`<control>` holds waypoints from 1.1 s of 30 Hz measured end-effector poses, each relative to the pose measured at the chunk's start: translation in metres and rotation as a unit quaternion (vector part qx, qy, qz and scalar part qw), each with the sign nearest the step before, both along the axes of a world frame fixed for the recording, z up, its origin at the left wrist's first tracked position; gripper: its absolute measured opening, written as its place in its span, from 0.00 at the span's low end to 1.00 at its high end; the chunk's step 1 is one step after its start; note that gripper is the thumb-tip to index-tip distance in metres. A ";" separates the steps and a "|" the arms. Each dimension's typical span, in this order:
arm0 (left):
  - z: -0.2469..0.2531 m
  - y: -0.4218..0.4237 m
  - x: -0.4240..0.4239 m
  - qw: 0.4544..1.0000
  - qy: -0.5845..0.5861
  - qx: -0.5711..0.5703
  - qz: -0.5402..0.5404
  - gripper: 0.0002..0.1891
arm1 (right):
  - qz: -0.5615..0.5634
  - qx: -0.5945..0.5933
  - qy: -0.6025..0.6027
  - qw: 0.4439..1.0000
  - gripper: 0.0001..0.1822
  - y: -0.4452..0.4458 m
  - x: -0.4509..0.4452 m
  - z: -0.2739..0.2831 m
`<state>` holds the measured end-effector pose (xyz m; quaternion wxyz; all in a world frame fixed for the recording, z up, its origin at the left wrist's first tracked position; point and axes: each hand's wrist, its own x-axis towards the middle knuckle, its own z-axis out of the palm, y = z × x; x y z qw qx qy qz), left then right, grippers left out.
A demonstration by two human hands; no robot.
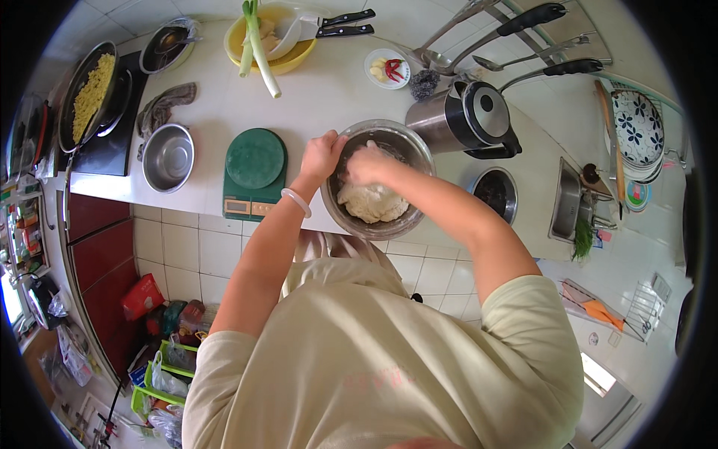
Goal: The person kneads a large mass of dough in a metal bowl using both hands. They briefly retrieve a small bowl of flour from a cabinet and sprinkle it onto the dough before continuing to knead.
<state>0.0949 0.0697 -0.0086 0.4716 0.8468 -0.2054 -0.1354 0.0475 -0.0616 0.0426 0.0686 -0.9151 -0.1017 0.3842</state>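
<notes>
A large stainless steel bowl (422,147) stands at the counter's front edge with a lump of pale dough (373,203) inside. My left hand (323,154) grips the bowl's left rim; a pale bangle is on that wrist. Inside the bowl, my right hand (364,165) presses into the upper part of the dough, its fingers partly hidden. Left of the bowl lies a green kitchen scale (255,160), and an electric kettle (463,120) stands close at its upper right.
Near the wall are a yellow basket (300,59) with leeks and knives, and a small plate (370,77) of chillies and garlic. Steel bowls (168,158) (511,196) flank the work area. A frying pan (70,112) holds yellow food at far left; a sink (564,205) lies right.
</notes>
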 end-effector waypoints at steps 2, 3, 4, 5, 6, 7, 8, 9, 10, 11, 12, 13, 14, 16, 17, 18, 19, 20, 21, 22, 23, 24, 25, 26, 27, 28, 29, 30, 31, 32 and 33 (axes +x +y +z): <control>-0.002 0.002 -0.004 1.000 0.010 0.004 0.001 0.19 | 0.034 0.068 -0.038 0.996 0.20 -0.006 -0.033 -0.007; -0.004 0.003 -0.002 1.000 0.011 0.007 0.002 0.19 | 0.023 0.087 -0.054 0.994 0.18 -0.014 -0.046 -0.002; -0.006 0.006 -0.001 1.000 0.013 0.011 0.004 0.19 | 0.013 0.108 -0.069 0.992 0.17 -0.023 -0.060 0.007; -0.008 0.007 -0.001 1.000 -0.003 0.000 0.005 0.18 | -0.001 0.128 -0.084 0.988 0.16 -0.029 -0.074 0.014; -0.010 0.006 -0.003 1.000 -0.018 -0.012 0.001 0.18 | -0.014 0.135 -0.157 0.978 0.15 -0.032 -0.090 0.010; -0.010 0.003 -0.002 0.999 -0.036 -0.028 -0.004 0.18 | -0.027 0.137 -0.232 0.963 0.15 -0.038 -0.106 -0.002; -0.009 0.003 -0.002 1.000 -0.018 -0.021 -0.003 0.18 | -0.038 0.141 -0.303 0.942 0.14 -0.041 -0.116 -0.011; -0.006 0.004 -0.003 1.000 0.002 -0.014 -0.003 0.18 | -0.043 0.124 -0.319 0.939 0.14 -0.040 -0.118 -0.017; -0.003 0.005 -0.003 1.000 0.020 -0.006 0.001 0.18 | -0.043 0.110 -0.335 0.935 0.14 -0.034 -0.113 -0.023; -0.001 0.005 -0.005 1.000 0.029 0.002 -0.002 0.18 | -0.043 0.095 -0.351 0.931 0.15 -0.027 -0.109 -0.030; -0.001 0.005 -0.004 0.999 0.037 0.011 -0.003 0.18 | -0.048 0.092 -0.369 0.924 0.15 -0.022 -0.103 -0.038; 0.001 0.006 -0.005 0.999 0.045 0.021 -0.005 0.18 | -0.055 0.090 -0.372 0.922 0.15 -0.016 -0.096 -0.044; 0.002 0.005 -0.005 0.999 0.035 0.018 -0.008 0.18 | -0.062 0.087 -0.375 0.921 0.15 -0.011 -0.088 -0.050; 0.006 0.004 -0.007 0.999 0.038 0.006 -0.008 0.18 | -0.077 0.085 -0.368 0.923 0.15 -0.008 -0.070 -0.061; 0.006 0.005 -0.007 0.999 0.041 0.000 -0.008 0.17 | -0.080 0.076 -0.358 0.927 0.14 -0.008 -0.062 -0.067; 0.002 0.005 -0.004 0.999 0.033 0.000 -0.004 0.17 | -0.081 0.068 -0.351 0.930 0.14 -0.006 -0.052 -0.071; 0.000 0.005 -0.005 1.000 0.024 -0.001 0.000 0.16 | -0.081 0.058 -0.346 0.933 0.13 -0.006 -0.044 -0.072; -0.003 0.006 -0.005 1.000 0.016 -0.002 0.005 0.16 | -0.078 0.063 -0.351 0.931 0.12 -0.009 -0.034 -0.075; -0.001 0.005 -0.003 1.000 0.013 -0.003 0.006 0.16 | -0.072 0.086 -0.386 0.916 0.11 -0.012 -0.025 -0.075; 0.000 0.005 0.000 1.000 0.011 -0.003 0.010 0.16 | -0.068 0.068 -0.347 0.933 0.12 -0.011 -0.019 -0.066; 0.002 0.006 0.000 1.000 0.011 -0.003 0.013 0.16 | -0.063 0.050 -0.307 0.948 0.14 -0.009 -0.016 -0.055; 0.000 0.006 -0.003 1.000 -0.001 0.019 0.013 0.16 | -0.059 0.033 -0.281 0.957 0.15 -0.009 -0.015 -0.051; -0.002 0.006 -0.001 1.000 0.000 0.022 0.016 0.17 | -0.056 0.016 -0.254 0.965 0.17 -0.009 -0.015 -0.048; -0.004 0.004 0.003 1.000 0.001 0.025 0.019 0.17 | -0.054 -0.002 -0.227 0.972 0.18 -0.008 -0.014 -0.045; -0.004 0.002 0.002 0.999 0.003 0.028 0.021 0.17 | -0.032 -0.008 -0.090 0.995 0.22 -0.010 -0.001 -0.033; -0.004 0.001 0.002 0.999 0.005 0.034 0.030 0.18 | -0.030 -0.031 -0.004 0.999 0.22 -0.006 0.013 -0.013; -0.005 0.002 0.001 0.999 0.002 0.036 0.032 0.18 | -0.035 -0.054 0.085 0.994 0.22 -0.002 0.016 0.000; -0.005 0.002 -0.001 0.999 0.000 0.037 0.033 0.18 | 0.021 -0.047 0.063 0.997 0.22 -0.001 0.007 0.004; -0.005 0.001 -0.001 0.999 -0.001 0.037 0.039 0.18 | 0.082 -0.041 0.041 0.995 0.21 -0.005 -0.001 0.008; -0.005 0.002 -0.001 0.998 0.004 0.036 0.041 0.18 | 0.141 -0.036 0.018 0.989 0.21 -0.011 -0.011 0.012; -0.003 0.003 -0.002 0.998 0.011 0.035 0.041 0.18 | 0.112 0.001 -0.022 0.993 0.20 -0.021 -0.028 0.012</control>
